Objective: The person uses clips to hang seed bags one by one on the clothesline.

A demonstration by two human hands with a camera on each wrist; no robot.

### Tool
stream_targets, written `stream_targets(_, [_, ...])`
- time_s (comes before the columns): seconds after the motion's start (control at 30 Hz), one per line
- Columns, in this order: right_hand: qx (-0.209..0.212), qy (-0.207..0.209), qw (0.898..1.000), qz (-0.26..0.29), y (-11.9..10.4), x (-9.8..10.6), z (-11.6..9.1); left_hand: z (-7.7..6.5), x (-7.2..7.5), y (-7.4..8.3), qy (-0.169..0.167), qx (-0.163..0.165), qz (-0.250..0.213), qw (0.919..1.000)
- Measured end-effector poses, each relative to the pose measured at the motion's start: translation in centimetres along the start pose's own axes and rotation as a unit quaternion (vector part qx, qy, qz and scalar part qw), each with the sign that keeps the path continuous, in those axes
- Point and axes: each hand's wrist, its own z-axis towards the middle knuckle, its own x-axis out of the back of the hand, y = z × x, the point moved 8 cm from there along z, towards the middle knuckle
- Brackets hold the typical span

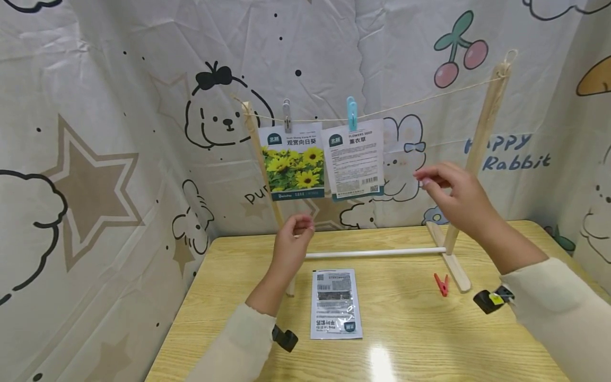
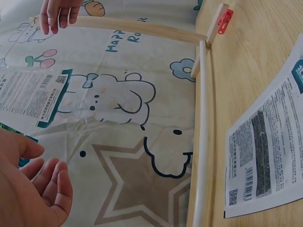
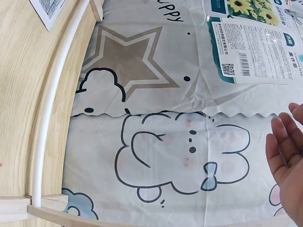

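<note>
Two seed packets hang side by side from a string point(image 1: 429, 98). A grey clothespin point(image 1: 287, 116) clips the sunflower packet point(image 1: 293, 164), and a blue clothespin point(image 1: 352, 114) clips the text-covered packet point(image 1: 355, 159). Below the sunflower packet, my left hand point(image 1: 292, 241) is raised with loosely bent fingers and holds nothing. My right hand point(image 1: 453, 193) hovers to the right of the text-covered packet, its fingers loosely bent with nothing in them. A third seed packet point(image 1: 335, 305) lies flat on the table, and a red clothespin point(image 1: 441, 285) lies to its right.
Wooden posts point(image 1: 487, 122) carry the string at both ends, the right one on a wooden foot point(image 1: 455, 265). A white rod point(image 1: 377, 253) runs low between them above the wooden table point(image 1: 406, 339). A patterned cloth point(image 1: 324, 58) hangs behind.
</note>
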Motion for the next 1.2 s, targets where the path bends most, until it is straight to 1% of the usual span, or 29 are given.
stream_targets(0.27, [-0.003,-0.006,1.000,-0.007,0.6,-0.4,-0.8,-0.4,-0.1,-0.8,-0.004,0.012,0.017,0.9998])
stream_targets(0.37, [-0.003,-0.006,1.000,-0.005,0.6,-0.4,-1.0,-0.6,-0.1,-1.0,-0.013,0.014,0.019,0.9996])
stream_targets(0.5, [-0.002,-0.008,1.000,-0.001,0.6,-0.4,-1.4,-0.7,-0.2,-1.4,-0.026,0.009,0.014,0.9995])
stream_targets(0.67, [-0.015,-0.016,1.000,0.004,0.8,-0.6,-2.0,-1.0,-0.2,-2.0,-0.036,0.002,0.018,0.9992])
stream_targets(0.83, [-0.023,-0.018,1.000,0.007,1.2,-0.8,-2.6,-1.3,-0.3,-2.5,-0.052,-0.001,0.032,0.9981])
stream_targets(1.0, [-0.016,-0.014,1.000,0.010,1.7,-1.0,-3.2,-1.6,-0.5,-2.8,-0.067,-0.012,0.044,0.9967])
stream_targets(1.2, [-0.017,-0.015,0.999,0.022,2.4,-1.4,-3.9,-2.0,-0.8,-3.7,-0.080,-0.008,0.061,0.9949])
